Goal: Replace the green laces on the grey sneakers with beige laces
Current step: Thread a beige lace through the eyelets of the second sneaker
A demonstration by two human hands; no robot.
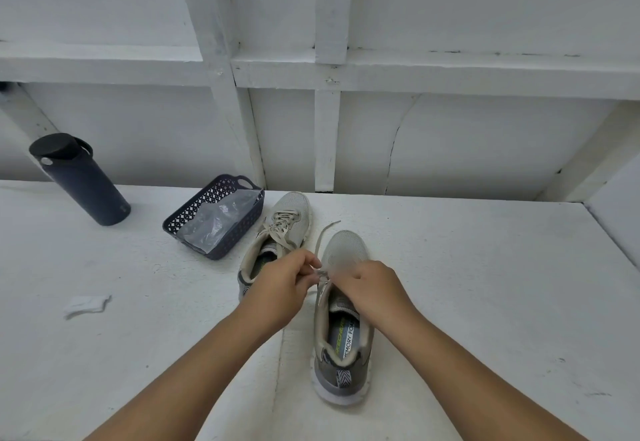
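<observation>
Both hands' grip pinches flat beige lace over mesh grey sneaker.

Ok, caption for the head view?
Both hands thread a beige lace on the right sneaker; left sneaker already laced.

Your sneakers in grey knit mesh, flat woven beige lace, perforated plastic basket, matt dark bottle, rough white-painted table

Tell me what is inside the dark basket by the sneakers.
The basket holds crumpled clear plastic, apparently a bag. Whatever lies beneath the plastic, including any laces, is covered and cannot be seen.
</observation>
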